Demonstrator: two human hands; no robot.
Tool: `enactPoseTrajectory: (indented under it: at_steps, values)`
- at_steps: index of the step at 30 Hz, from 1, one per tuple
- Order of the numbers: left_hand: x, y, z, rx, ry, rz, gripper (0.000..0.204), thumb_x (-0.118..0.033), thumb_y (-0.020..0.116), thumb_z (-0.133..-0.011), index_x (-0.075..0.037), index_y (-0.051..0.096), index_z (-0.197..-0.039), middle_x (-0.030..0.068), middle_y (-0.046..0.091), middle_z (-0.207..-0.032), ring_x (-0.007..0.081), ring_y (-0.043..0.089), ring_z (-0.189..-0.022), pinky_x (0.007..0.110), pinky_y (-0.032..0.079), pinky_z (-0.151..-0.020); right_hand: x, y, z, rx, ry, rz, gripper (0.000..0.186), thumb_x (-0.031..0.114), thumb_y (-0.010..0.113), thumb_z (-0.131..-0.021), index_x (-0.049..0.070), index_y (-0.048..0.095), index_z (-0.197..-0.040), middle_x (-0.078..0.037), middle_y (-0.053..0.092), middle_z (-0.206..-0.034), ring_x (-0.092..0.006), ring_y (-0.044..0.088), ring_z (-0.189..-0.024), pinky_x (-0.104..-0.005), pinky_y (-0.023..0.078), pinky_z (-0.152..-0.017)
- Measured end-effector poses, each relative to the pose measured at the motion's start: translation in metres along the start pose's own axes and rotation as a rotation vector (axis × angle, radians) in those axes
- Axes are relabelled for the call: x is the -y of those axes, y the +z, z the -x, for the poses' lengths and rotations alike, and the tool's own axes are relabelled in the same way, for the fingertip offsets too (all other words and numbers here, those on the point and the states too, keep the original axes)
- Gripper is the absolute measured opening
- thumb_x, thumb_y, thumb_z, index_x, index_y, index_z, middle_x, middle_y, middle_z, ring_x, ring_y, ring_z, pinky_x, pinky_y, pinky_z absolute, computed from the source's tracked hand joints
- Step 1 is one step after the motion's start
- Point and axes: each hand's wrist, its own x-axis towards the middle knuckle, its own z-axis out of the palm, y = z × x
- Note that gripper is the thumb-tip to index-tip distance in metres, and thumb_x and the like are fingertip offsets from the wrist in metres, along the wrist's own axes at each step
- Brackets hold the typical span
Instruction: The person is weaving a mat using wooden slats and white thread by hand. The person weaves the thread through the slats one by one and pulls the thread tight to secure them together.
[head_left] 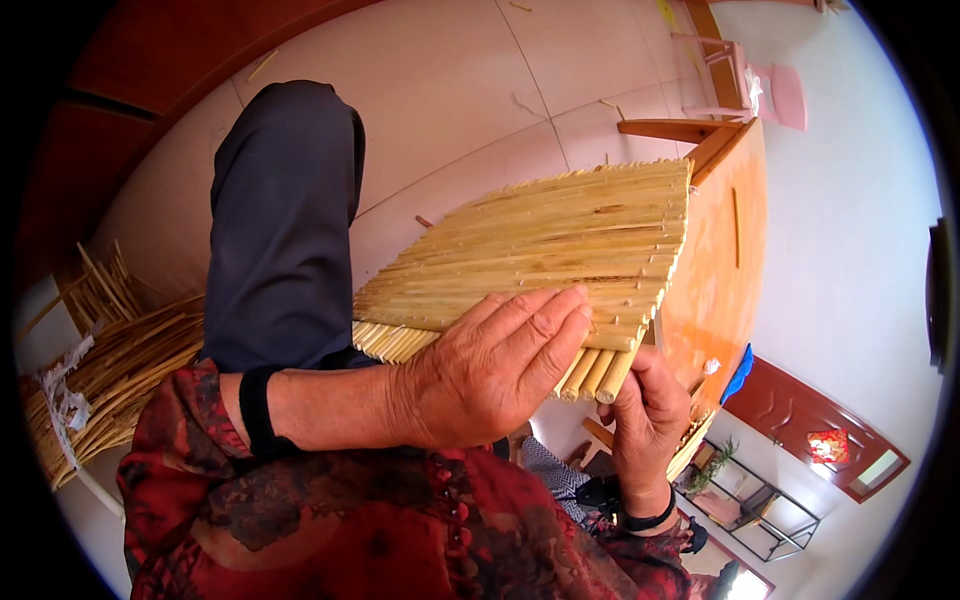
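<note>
A mat of pale yellow stalks (540, 225), joined side by side with small stitches along them, slants across the middle of the view. Its near edge folds or rolls under, showing several round stalk ends. My left hand (505, 365) reaches over this edge from the left, fingers extended and close together on top of the mat, its thumb hidden. At the mat's right corner, my right hand (648, 410) is closed around the edge, thumb and fingers near the stalk ends. Part of the right hand's grip is hidden beneath the mat.
My dark-trousered leg (285, 220) is left of the mat. A bundle of loose stalks (120, 370), tied with white strips, lies at far left. Beyond the mat's right edge stands a wooden table (720, 270) with one stalk on it. A pink chair (775, 95) stands farther off.
</note>
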Motion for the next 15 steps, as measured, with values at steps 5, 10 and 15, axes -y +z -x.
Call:
enactPoseTrajectory:
  at_steps: [5, 10, 15]
  values:
    - [0.003, -0.004, 0.004, -0.038, -0.021, 0.064, 0.049, -0.001, 0.059, -0.071, 0.015, 0.045, -0.115, 0.0298, 0.054, -0.114, 0.0402, 0.057, -0.102, 0.043, 0.048, -0.087, 0.005, 0.005, -0.011, 0.042, -0.011, -0.166, 0.016, 0.011, 0.05, -0.093, -0.002, 0.058, -0.099, -0.003, 0.055, -0.068, -0.0069, 0.051, -0.057, -0.0206, 0.041, -0.052]
    - [0.002, -0.013, 0.006, -0.008, 0.028, 0.035, 0.049, -0.001, 0.057, -0.073, 0.015, 0.044, -0.118, 0.0299, 0.053, -0.115, 0.0395, 0.057, -0.104, 0.043, 0.047, -0.088, 0.011, -0.002, -0.006, -0.008, 0.058, -0.229, 0.022, 0.014, 0.048, -0.094, -0.002, 0.058, -0.106, -0.002, 0.055, -0.064, -0.0063, 0.05, -0.053, -0.0188, 0.04, -0.049]
    - [0.015, -0.012, 0.008, 0.037, 0.016, -0.06, 0.043, 0.002, 0.058, -0.079, 0.012, 0.045, -0.119, 0.0264, 0.054, -0.118, 0.0376, 0.056, -0.106, 0.042, 0.046, -0.089, -0.007, 0.021, -0.008, 0.08, -0.097, -0.19, 0.021, 0.011, 0.053, -0.091, 0.002, 0.055, -0.109, -0.011, 0.061, -0.078, -0.0151, 0.061, -0.061, -0.0278, 0.051, -0.057]
